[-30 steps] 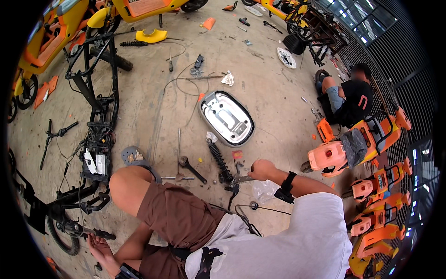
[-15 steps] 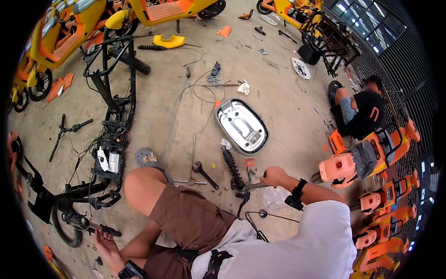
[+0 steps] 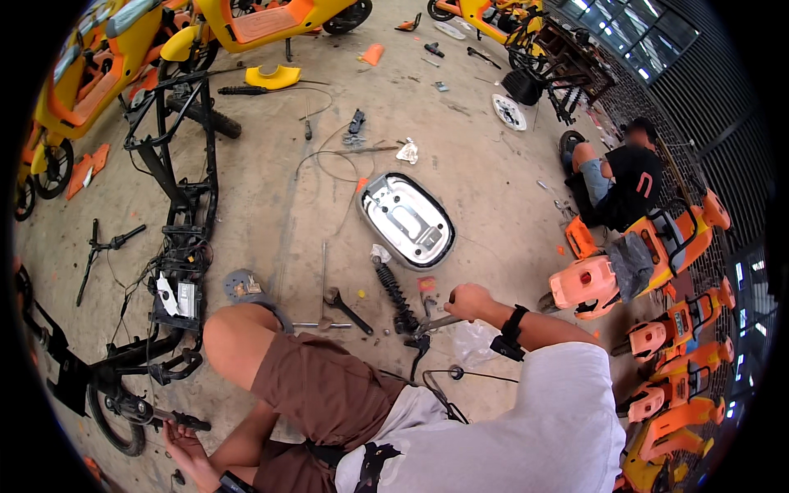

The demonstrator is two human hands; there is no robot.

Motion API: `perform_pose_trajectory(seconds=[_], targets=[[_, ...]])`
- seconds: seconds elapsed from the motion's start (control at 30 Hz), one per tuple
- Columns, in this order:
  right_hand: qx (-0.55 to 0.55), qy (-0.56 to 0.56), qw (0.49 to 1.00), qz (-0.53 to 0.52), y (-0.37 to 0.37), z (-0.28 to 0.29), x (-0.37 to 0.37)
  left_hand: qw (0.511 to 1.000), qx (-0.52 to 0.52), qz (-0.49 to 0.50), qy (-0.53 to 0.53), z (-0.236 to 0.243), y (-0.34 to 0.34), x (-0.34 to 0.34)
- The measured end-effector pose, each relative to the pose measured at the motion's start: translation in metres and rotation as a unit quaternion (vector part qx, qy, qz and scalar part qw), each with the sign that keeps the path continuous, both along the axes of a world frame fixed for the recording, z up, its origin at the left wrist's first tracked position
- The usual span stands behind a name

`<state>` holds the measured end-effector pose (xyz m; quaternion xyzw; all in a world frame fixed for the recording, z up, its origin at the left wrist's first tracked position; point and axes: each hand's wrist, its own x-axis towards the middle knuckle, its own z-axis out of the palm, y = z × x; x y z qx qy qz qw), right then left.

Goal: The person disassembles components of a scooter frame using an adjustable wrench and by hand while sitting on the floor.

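Note:
My right hand [image 3: 468, 302] is closed around the end of a silver spanner [image 3: 441, 323] low over the floor. The spanner's far end lies by the foot of a black coil-spring shock absorber [image 3: 396, 297] and a black lever-like part [image 3: 419, 355]. At the lower left, my left hand [image 3: 186, 444] is palm up, its fingertips against a silver rod-like part [image 3: 163, 417] beside the wheel [image 3: 117, 423] of a stripped black scooter frame [image 3: 191, 214]. The fingers are bent there; what they grip is too small to make out.
An upturned oval seat [image 3: 407, 220] lies ahead, with a large adjustable wrench [image 3: 349, 312] and a T-handle tool [image 3: 323, 287] nearer me. Handlebars [image 3: 103, 246] lie left. Another person [image 3: 629, 177] sits at the right by orange scooters [image 3: 583, 283]. Yellow scooters [image 3: 99, 99] stand at the back left.
The whole view has shifted, so the floor and scooters sit further left and mostly slightly higher. Both hands keep nearly the same places on their parts.

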<state>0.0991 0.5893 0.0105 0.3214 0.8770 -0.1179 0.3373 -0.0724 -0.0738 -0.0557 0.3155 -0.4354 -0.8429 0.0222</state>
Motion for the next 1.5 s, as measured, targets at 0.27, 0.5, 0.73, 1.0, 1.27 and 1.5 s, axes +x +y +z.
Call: perform_pose_trajectory(seconds=[0.27, 0.5, 0.73, 1.0, 1.27, 1.5], targets=[[-0.015, -0.022, 1.0, -0.015, -0.004, 0.006, -0.009, 1.0, 0.0, -0.013, 0.014, 0.003, 0.001, 0.0], [-0.025, -0.022, 0.999, -0.027, -0.003, 0.008, -0.011, 0.999, 0.012, -0.028, 0.014, -0.002, -0.007, 0.0], [-0.01, -0.025, 1.0, -0.007, -0.003, 0.007, -0.01, 1.0, -0.007, -0.012, 0.006, 0.003, 0.0, 0.0], [-0.01, -0.031, 0.999, -0.014, -0.002, 0.007, -0.011, 1.0, -0.001, -0.015, 0.006, 0.002, -0.001, 0.0], [-0.015, -0.029, 0.999, -0.011, -0.005, 0.008, -0.013, 1.0, -0.002, -0.014, 0.005, 0.002, -0.007, 0.001], [-0.014, -0.03, 0.999, -0.036, 0.0, 0.006, -0.008, 1.0, -0.004, -0.016, 0.001, 0.007, 0.002, 0.0]])
